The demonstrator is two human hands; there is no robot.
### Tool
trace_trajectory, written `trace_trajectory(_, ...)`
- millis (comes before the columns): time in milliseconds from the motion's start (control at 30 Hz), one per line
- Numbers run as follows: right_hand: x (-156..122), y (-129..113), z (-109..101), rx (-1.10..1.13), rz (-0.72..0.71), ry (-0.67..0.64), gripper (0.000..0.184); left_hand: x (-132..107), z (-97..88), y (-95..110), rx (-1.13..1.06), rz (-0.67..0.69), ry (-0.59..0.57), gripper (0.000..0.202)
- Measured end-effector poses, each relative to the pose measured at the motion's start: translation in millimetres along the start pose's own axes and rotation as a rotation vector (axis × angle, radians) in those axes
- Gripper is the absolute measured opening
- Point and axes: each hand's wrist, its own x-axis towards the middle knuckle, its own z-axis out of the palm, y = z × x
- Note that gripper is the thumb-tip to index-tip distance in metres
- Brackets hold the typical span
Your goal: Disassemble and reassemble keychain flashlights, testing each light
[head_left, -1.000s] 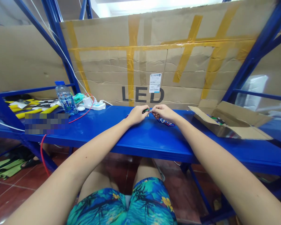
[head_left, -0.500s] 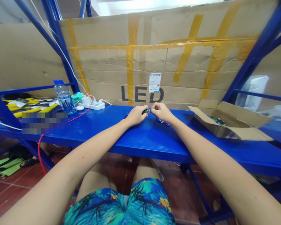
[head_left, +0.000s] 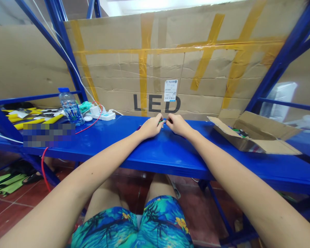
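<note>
A broad cardboard panel (head_left: 113, 79) stood along the far side, probably leaned there as a screen behind the work. In front of it ran the blue desk (head_left: 157, 158), its middle giving both forearms room. On the right sat an open cardboard box (head_left: 276, 147), flaps folded out, seemingly so that the small coloured parts (head_left: 239, 132) inside could be reached easily. The bottle (head_left: 71, 109) stood well to the left, likely out of the way of the arms.

The left hand (head_left: 153, 126) and right hand (head_left: 179, 124) met near the far edge, just apart. Beyond the left one, beside the bottle, lay a white power strip (head_left: 106, 116), apparently placed to serve the cables there.

Smallest was the green-and-silver piece (head_left: 164, 121), between the hands. The left fingers were clamped on its green part, presumably to steady it; the right fingertips were at the silver end, but whether they gripped it could not be told.
</note>
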Motion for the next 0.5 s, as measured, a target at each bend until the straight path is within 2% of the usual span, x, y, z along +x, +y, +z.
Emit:
trace_trajectory(167, -1, -3, 0, -0.083, -0.045, -0.058, 0.011, -1, -1.5, -3, 0.018, -0.023, -0.036, 0.013)
trace_trajectory(267, -1, -3, 0, -0.061, -0.039, -0.059, 0.011, 0, -1.2, -6, 0.005, -0.058, -0.027, 0.013)
trace_trajectory(367, 1, 2, 0, 0.051, 0.024, -0.017, 0.011, 3, -1.1, -12, -0.059, -0.135, 0.030, 0.011)
trace_trajectory(500, 3, 14, -3, 0.285, 0.178, 0.021, 0.015, 9, -2.5, -23, -0.247, -0.211, 0.120, 0.012)
